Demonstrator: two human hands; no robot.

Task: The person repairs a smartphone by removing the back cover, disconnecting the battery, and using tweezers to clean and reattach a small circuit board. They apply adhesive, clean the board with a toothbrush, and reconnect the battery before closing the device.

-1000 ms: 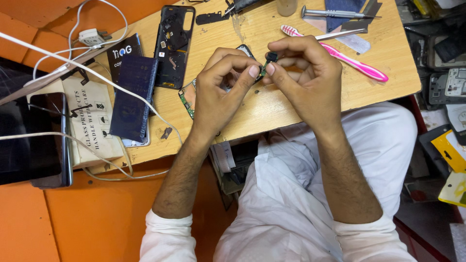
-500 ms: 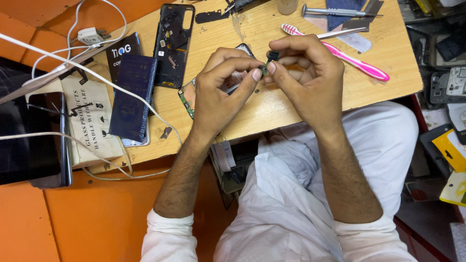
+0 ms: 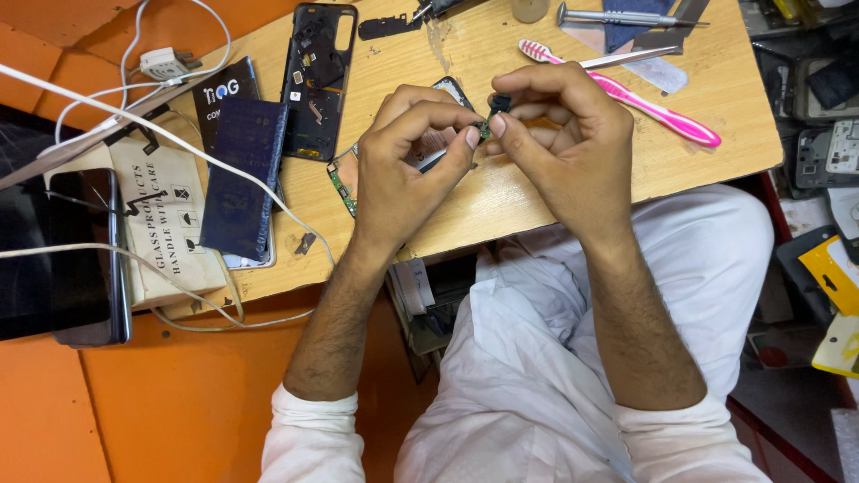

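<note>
Head view, small black part pinched between left hand, right hand

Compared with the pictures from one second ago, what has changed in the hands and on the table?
Almost nothing visibly changed. The left hand and right hand still pinch the same small dark part between their fingertips above the wooden table. The pink toothbrush and black phone frame stayed where they were.

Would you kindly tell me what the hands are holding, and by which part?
Both hands, left and right, pinch a small dark phone part between their fingertips, by its edges.
</note>
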